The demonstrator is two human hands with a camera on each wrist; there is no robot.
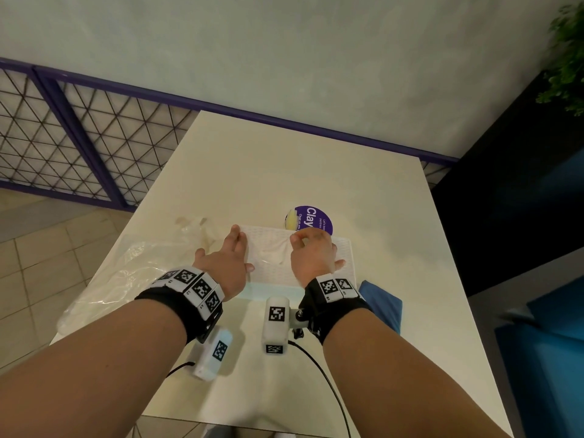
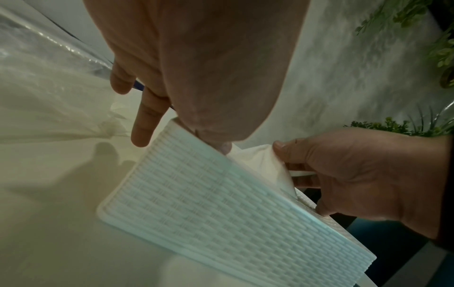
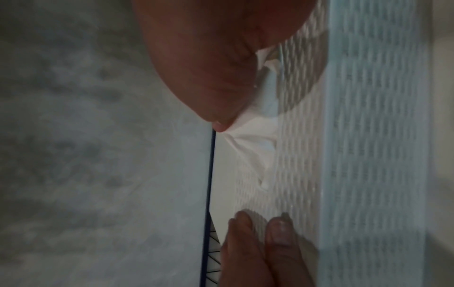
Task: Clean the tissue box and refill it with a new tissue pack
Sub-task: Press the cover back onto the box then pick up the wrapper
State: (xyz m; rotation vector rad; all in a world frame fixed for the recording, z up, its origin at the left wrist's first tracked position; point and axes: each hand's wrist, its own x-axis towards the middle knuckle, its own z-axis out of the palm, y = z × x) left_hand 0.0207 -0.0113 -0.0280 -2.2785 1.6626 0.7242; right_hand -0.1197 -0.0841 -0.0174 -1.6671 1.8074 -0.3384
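A cream square table (image 1: pixel 284 172) stands against a pale grey wall (image 1: pixel 284 42). Left of the table runs a purple-framed lattice railing (image 1: pixel 79 137) over beige floor tiles (image 1: pixel 41 248); right of it, green foliage (image 1: pixel 568 52).

We count one table (image 1: pixel 316 172). One white woven-pattern tissue box (image 1: pixel 343 257), with one tissue (image 1: pixel 278 248) rising from its slot. One crumpled clear plastic bag (image 1: pixel 126 273). One blue cloth (image 1: pixel 384 303). One round purple sticker (image 1: pixel 316 220), and beside it one yellowish item (image 1: pixel 292 219), possibly a sponge. Two hands: one left hand (image 1: pixel 229 260), one right hand (image 1: pixel 313 251). Two wrist-worn cameras (image 1: pixel 276 324).
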